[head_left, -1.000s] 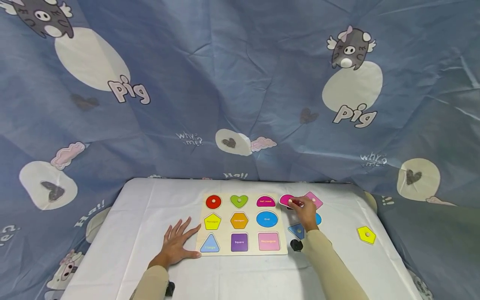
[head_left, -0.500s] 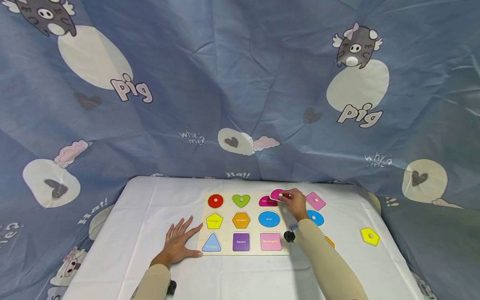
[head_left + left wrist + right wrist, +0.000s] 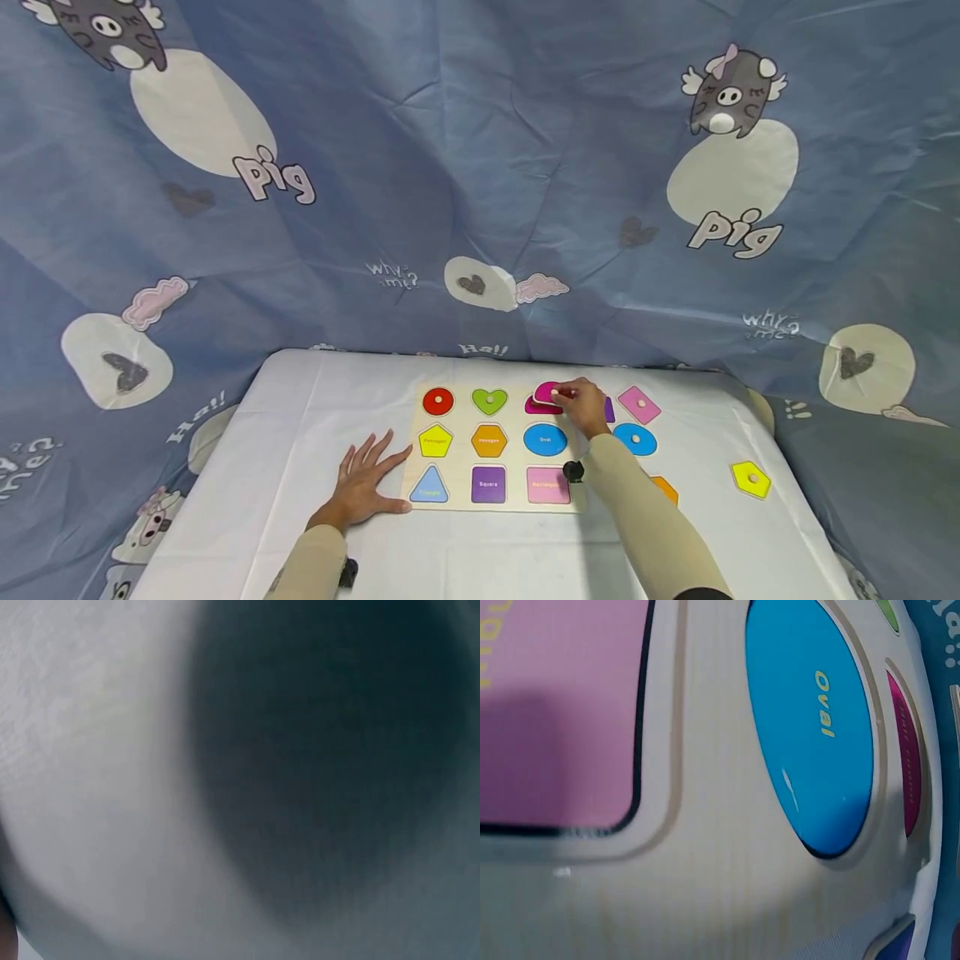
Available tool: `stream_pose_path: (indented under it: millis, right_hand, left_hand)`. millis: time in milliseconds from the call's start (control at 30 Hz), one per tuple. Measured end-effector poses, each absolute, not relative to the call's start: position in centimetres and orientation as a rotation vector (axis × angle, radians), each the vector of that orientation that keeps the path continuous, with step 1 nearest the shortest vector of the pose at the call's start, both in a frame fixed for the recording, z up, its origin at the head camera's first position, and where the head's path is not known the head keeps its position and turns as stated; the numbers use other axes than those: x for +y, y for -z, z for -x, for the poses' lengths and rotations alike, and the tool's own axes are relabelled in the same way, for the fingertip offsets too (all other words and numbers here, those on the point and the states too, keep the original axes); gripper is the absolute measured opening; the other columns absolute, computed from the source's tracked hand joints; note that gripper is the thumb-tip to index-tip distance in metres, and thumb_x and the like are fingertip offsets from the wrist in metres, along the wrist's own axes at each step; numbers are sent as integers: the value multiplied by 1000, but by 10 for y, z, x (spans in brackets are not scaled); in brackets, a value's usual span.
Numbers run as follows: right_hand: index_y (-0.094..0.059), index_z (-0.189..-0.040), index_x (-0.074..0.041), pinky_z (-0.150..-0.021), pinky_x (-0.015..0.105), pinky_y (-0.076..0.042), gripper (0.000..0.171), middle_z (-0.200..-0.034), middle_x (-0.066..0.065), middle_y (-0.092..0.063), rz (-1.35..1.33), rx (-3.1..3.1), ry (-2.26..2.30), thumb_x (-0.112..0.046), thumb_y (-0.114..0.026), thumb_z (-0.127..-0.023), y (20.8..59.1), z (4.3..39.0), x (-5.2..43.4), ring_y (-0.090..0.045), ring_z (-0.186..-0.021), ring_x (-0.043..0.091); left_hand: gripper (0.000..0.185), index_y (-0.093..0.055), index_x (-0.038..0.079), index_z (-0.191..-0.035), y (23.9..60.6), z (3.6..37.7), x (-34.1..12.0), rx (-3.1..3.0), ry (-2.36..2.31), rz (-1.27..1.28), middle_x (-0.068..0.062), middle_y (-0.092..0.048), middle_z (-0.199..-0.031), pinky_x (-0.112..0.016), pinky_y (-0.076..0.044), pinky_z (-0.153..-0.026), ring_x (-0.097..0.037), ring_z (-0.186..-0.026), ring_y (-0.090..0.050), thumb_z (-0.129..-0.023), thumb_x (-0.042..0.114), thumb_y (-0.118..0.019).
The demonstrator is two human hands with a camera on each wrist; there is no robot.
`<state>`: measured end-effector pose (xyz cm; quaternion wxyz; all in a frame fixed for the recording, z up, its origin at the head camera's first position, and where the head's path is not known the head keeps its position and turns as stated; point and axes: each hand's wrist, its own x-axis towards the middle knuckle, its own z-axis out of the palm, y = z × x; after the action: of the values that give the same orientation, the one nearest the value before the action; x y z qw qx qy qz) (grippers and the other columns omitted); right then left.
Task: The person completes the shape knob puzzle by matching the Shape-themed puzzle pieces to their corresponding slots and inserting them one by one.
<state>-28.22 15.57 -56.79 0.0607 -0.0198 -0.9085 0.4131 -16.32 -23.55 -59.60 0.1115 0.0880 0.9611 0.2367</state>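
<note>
My right hand pinches the knob of the magenta half-round pc, holding it tilted just over its slot, top-right of the puzzle board on the counter. Not seated yet. My left hand lies flat, fingers spread, on the counter w/ fingertips touching the board's left edge, gripping nothing.

Progress, as I judge it: red circle and green heart are in, knobs showing. Half-round is nearly there. Six slots are bare, printed labels visible: pentagon, hexagon, oval, triangle, square, rectangle.

Loose pcs to the right of the board: pink diamond-ish one, blue oval, yellow pentagon well apart, an orange pc partly hidden by my sleeve, a purple bit behind my hand. Left wrist view is a blur.
</note>
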Motion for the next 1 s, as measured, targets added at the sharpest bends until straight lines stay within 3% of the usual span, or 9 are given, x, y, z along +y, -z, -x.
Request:
stream_pose_path:
  millis: [267, 500, 733, 1000]
  right_hand:
    - [-75, -93, 1, -90, 50, -37, 15, -95, 16, -65, 65, -2740, -1292, -9, -75, -82, 570, 284, 146, -60, -92, 35]
    - [-76, -92, 1, -85, 47, -44, 14, -93, 16, -66, 55, -2765, -1250, -9, -76, -82, 573, 286, 139, -61, -91, 34]
    - [-76, -91, 0, -88, 51, -37, 14, -93, 16, -67, 28, -2782, -1212, -10, -75, -82, 578, 286, 139, -61, -94, 35]
    - [-76, -90, 0, -85, 50, -39, 14, -91, 15, -68, 20, -2761, -1194, -10, -77, -80, 589, 285, 141, -63, -93, 34]
  left_hand:
    - [95, -47, 28, -143, 595, 165, -236, 2820, -679, -254, -12, -19, -160, -58, 4, -114, -38, -146, -7, -60, 59, -81]
    - [95, -47, 28, -143, 593, 165, -236, 2820, -673, -246, -11, -19, -160, -58, 5, -114, -38, -146, -7, -60, 58, -81]
    - [95, -47, 28, -143, 596, 165, -236, 2825, -671, -247, -11, -19, -160, -58, 5, -115, -37, -146, -6, -60, 59, -81]
    - [96, -47, 28, -143, 598, 164, -235, 2819, -676, -252, -10, -19, -160, -57, 4, -115, -37, -146, -6, -60, 62, -80]
